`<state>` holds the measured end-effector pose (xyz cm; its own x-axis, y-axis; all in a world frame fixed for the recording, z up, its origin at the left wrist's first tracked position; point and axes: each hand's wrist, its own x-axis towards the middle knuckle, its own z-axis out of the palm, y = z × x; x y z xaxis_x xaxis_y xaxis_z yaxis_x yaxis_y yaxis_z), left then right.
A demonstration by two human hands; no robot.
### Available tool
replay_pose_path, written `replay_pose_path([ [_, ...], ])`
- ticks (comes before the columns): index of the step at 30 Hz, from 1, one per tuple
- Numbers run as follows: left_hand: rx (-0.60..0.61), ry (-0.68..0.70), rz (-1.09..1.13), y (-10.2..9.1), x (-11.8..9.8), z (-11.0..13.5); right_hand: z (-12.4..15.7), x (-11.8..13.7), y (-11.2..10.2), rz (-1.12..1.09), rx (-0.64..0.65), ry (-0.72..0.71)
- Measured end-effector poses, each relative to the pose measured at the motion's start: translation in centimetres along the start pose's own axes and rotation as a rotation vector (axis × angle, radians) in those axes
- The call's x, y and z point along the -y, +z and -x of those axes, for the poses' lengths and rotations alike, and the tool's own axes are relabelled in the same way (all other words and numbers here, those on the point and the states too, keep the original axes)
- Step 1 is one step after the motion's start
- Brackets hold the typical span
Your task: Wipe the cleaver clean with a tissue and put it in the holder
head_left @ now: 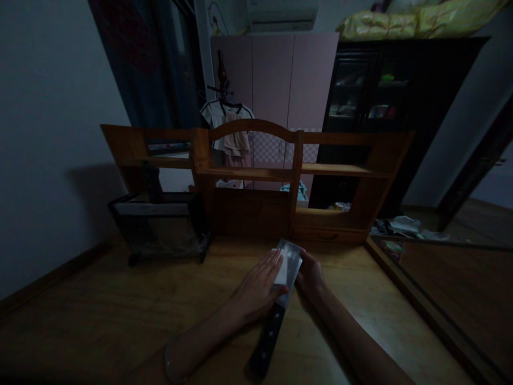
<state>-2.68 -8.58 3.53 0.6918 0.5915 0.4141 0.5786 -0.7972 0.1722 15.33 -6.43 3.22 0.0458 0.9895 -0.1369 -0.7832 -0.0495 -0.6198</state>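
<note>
Work surface: wooden tabletop (180, 315), extending on both sides of the forearms. Far limit: wooden shelf unit (250, 174), standing beyond the blade tip with a narrow strip of wood between. Right limit: raised rim (420, 310), well apart from the right arm. Left limit: wall (52, 133), with a black-framed case (166, 230) at the back left, apart from the hands.

Item: knife (293, 270), over the middle of the tabletop between both hands, handle toward the wearer, blade pointing away. Blade broad, grey, with pale reflections; handle (270, 334) black with light rivets. Left hand (258, 280): fingers together over a white pad (281, 271), holding it against the blade, thumb set lower. Right hand (312, 274): fingers closed about the blade's right edge, tips partly hidden. Lighting dim; sharpness of the edge cannot be determined
</note>
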Motion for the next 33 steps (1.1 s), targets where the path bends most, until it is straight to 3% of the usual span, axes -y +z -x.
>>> replay_pose_path([
  [6, 0.121, 0.185, 0.07, -1.5, -1.2, -0.2, -0.1, 0.0, -0.4, 0.002, 0.012, 0.057],
  [9, 0.182, 0.282, 0.128, -2.2, -1.9, -0.2, 0.1, 0.4, -0.5, 0.016, 0.017, 0.182],
  [11, 0.196, 0.322, 0.153, -2.5, -2.2, -0.3, 0.2, 0.7, -0.6, 0.042, 0.019, 0.252],
  [14, 0.194, 0.354, 0.165, -2.6, -2.3, -0.5, 0.3, 0.9, -0.6, 0.043, 0.022, 0.247],
  [20, 0.156, 0.327, 0.133, -2.4, -1.7, -0.5, 0.0, 0.5, -0.7, -0.003, 0.016, 0.199],
  [25, 0.048, 0.157, 0.081, -1.4, -1.0, -0.4, -0.3, -0.1, -0.6, -0.093, -0.001, 0.068],
  [28, 0.01, 0.085, 0.05, -1.0, -0.8, -0.4, -0.5, -0.1, -0.6, -0.106, 0.014, 0.088],
  [33, 0.018, 0.124, 0.05, -1.4, -0.5, -0.5, -0.5, -0.2, -0.6, -0.099, 0.013, 0.084],
])
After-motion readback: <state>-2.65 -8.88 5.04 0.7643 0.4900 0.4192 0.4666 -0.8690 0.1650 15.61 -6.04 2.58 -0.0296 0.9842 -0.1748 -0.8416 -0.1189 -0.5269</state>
